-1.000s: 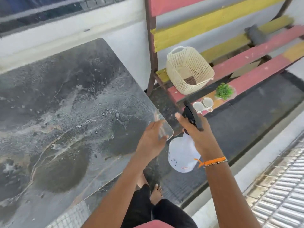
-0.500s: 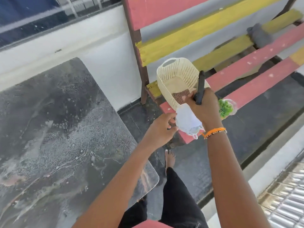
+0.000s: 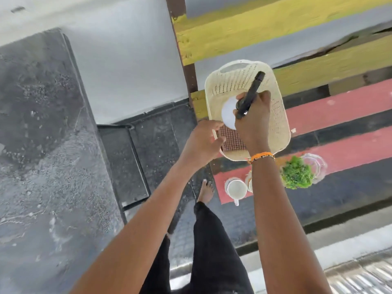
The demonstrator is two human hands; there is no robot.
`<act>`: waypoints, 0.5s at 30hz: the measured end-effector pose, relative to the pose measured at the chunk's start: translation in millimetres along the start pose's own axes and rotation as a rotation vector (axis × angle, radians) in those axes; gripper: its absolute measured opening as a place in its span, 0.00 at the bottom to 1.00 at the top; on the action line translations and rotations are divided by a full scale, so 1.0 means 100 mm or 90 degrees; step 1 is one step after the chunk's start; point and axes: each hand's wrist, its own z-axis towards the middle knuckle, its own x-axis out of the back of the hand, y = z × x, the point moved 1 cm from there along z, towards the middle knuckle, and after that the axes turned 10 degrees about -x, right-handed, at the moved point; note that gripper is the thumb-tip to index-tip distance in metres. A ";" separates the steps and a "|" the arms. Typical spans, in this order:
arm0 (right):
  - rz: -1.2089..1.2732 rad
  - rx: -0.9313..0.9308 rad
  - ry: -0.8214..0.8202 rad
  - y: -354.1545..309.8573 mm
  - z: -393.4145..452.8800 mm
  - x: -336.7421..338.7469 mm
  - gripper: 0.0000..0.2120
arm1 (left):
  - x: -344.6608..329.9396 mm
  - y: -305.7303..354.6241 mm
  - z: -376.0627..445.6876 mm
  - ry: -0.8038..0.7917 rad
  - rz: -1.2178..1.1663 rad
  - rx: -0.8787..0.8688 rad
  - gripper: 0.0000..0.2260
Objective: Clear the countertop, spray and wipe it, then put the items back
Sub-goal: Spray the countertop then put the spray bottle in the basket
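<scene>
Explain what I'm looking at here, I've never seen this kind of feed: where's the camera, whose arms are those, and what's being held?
There is no machine: a person wears one camera on the head, looking down at their own bare arms. The right hand grips a white spray bottle by its black trigger head, holding it in or just over the cream basket on a painted bench. The left hand is open at the basket's near edge. Also on the bench: white cups and a green plant. The grey countertop at left looks wet.

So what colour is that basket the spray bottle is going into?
Cream, with a perforated lattice pattern: the basket shows best in the head view, on the bench.
</scene>
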 end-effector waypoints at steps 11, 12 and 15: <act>-0.014 -0.017 -0.164 0.49 0.81 -0.54 0.17 | -0.19 -0.23 0.39 0.036 -0.031 0.104 0.11; -0.003 -0.016 -0.172 0.53 0.84 -0.54 0.17 | -0.21 -0.25 0.38 0.039 -0.034 0.110 0.11; 0.020 -0.054 -0.209 0.71 0.89 -0.46 0.21 | -0.26 -0.28 0.36 0.046 -0.029 0.117 0.11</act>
